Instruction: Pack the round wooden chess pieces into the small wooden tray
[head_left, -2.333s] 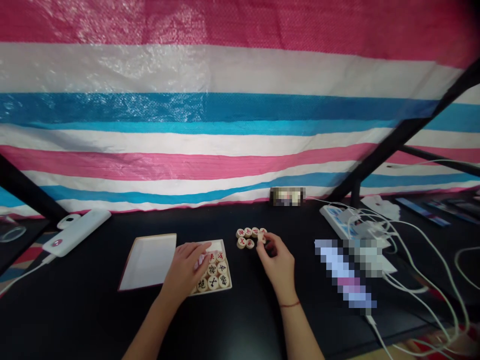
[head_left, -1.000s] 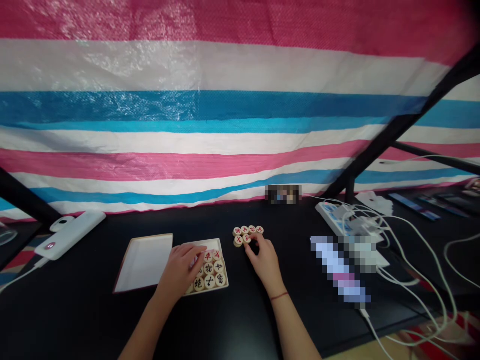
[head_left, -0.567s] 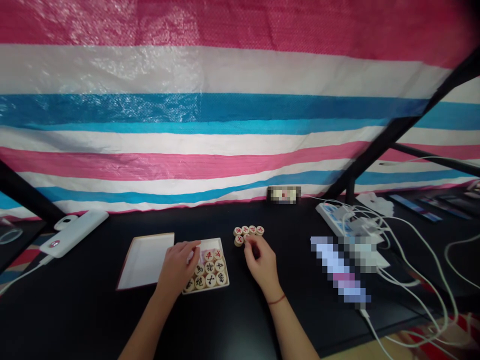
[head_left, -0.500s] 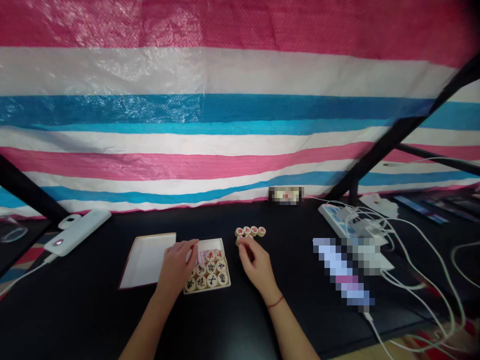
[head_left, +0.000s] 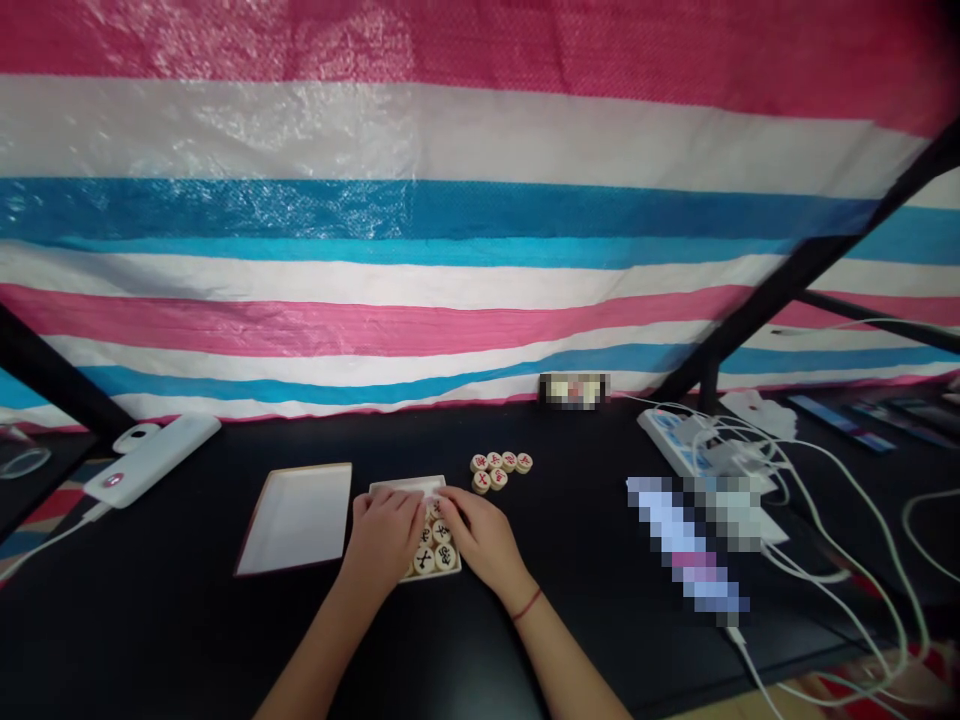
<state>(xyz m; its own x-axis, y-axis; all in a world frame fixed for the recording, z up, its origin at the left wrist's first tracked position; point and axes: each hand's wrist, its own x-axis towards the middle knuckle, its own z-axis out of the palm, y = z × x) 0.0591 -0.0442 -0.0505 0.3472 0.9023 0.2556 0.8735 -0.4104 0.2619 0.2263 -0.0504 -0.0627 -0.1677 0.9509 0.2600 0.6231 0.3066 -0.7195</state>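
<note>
A shallow white box (head_left: 453, 569) holds round Chinese chess pieces (head_left: 424, 558), with black or red characters facing up. My left hand (head_left: 386, 535) lies over the left and middle of the box, hiding several pieces. Its fingers are bent and close together; what they grip, if anything, is hidden. At the box's upper right, my right hand (head_left: 480, 535) has its thumb and index finger curled over a red-marked piece (head_left: 436, 508). Whether it holds another piece there is hidden. Beyond it sits a small group of red-marked pieces (head_left: 499, 480) on the black table.
The box lid (head_left: 300, 520) lies inside up, left of the box. A white power bank (head_left: 154, 465) is farther left. On the right are a blurred-out phone (head_left: 682, 545), a power strip (head_left: 664, 440) and tangled white cables (head_left: 885, 560). Striped sheeting (head_left: 450, 210) hangs behind.
My right hand has moved left from the loose red-marked pieces to the box. My left hand has shifted right, covering more of the boxed pieces.
</note>
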